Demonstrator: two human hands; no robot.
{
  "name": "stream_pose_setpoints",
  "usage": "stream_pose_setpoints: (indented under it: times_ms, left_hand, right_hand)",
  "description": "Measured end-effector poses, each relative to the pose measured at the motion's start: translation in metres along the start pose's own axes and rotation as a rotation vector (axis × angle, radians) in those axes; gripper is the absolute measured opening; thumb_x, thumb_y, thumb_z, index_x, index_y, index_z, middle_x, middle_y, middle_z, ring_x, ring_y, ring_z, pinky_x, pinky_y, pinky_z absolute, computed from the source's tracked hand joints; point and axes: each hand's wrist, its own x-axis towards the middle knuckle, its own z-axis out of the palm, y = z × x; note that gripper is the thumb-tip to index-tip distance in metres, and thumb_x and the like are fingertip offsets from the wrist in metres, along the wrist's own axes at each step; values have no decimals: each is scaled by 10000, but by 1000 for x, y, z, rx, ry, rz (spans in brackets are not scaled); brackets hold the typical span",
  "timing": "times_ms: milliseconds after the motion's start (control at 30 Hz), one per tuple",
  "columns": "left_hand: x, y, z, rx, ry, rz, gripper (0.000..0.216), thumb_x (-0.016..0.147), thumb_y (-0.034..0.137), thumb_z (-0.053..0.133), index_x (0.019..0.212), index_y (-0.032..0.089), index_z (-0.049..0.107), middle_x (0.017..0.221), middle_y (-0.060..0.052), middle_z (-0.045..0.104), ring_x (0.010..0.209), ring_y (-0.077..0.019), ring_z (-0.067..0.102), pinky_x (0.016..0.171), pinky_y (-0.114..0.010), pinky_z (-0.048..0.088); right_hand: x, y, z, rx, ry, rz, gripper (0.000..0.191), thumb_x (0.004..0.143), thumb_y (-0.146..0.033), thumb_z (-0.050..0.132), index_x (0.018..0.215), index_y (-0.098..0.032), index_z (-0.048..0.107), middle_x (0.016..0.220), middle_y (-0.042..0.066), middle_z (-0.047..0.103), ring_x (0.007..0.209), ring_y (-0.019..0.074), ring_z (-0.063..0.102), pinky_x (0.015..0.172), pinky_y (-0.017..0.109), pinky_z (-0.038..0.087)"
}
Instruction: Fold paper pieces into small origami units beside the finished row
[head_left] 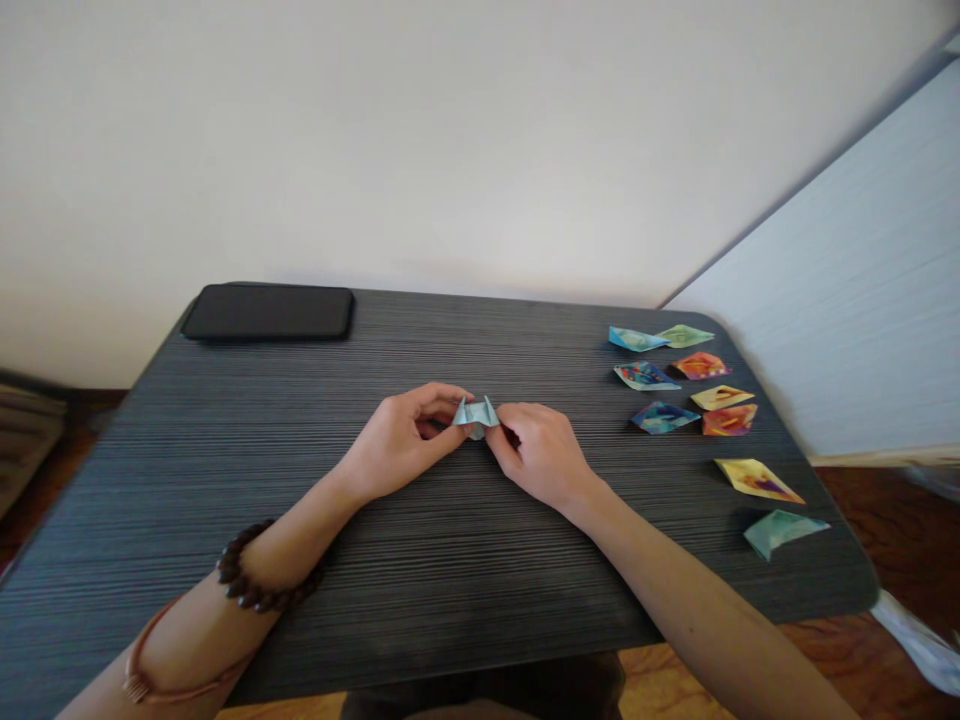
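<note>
Between my two hands, over the middle of the dark table, is a small pale-blue folded paper piece [478, 412] with two upright points. My left hand [409, 435] pinches its left end between thumb and fingers. At the right end, my right hand [541, 450] grips it the same way, fingers curled in. The fingers hide the ends of the paper, and its underside does not show.
A black phone [270, 312] lies at the back left of the table [420, 600]. Several folded paper pieces sit along the right side, among them a blue one [664, 417], a yellow one [759, 480] and a green one [784, 530]. A wall [480, 150] stands behind.
</note>
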Motion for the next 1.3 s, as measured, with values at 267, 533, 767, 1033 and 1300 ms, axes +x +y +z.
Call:
stream_pose_setpoints:
  times_ms: [267, 533, 767, 1033, 1300]
  left_hand:
    - [2, 2, -6, -247, -79, -72, 452, 824, 398, 595, 1182, 134, 512, 1099, -120, 650, 926, -216, 653, 785, -373, 568]
    - [3, -2, -4, -182, -51, -90, 539, 704, 349, 731, 1149, 151, 502, 1029, -91, 664, 896, -197, 661, 817, -370, 544]
    - [3, -4, -4, -174, -43, -59, 466, 649, 271, 768, 1044, 168, 542, 915, -43, 691, 844, -182, 668, 816, -361, 537]
    - [2, -9, 1, -102, -4, -35, 370, 693, 333, 738, 1001, 173, 612, 892, -39, 710, 820, -191, 676, 779, -342, 551]
    - [-1, -4, 0, 9, 71, -38, 267, 781, 381, 657, 960, 189, 705, 868, -27, 740, 797, -186, 689, 756, -290, 553]
  right_hand:
    - [0, -2, 3, -79, 24, -14, 277, 896, -250, 468, 634, -183, 524, 601, 7, 600, 534, 123, 491, 579, 276, 271]
    - [1, 1, 2, 60, -43, -22, 266, 889, -240, 457, 636, -179, 507, 588, -7, 552, 558, 117, 475, 600, 262, 298]
    - [-1, 6, -8, 373, -54, -50, 138, 855, -275, 513, 926, -180, 584, 771, -3, 593, 608, 106, 491, 604, 242, 359]
    - [2, 5, 1, 408, 55, 26, 196, 904, -335, 487, 834, -186, 595, 692, -9, 584, 591, 102, 508, 591, 235, 376]
    - [1, 4, 1, 389, 85, 19, 180, 907, -303, 477, 838, -182, 592, 696, -7, 558, 604, 101, 514, 609, 233, 390]
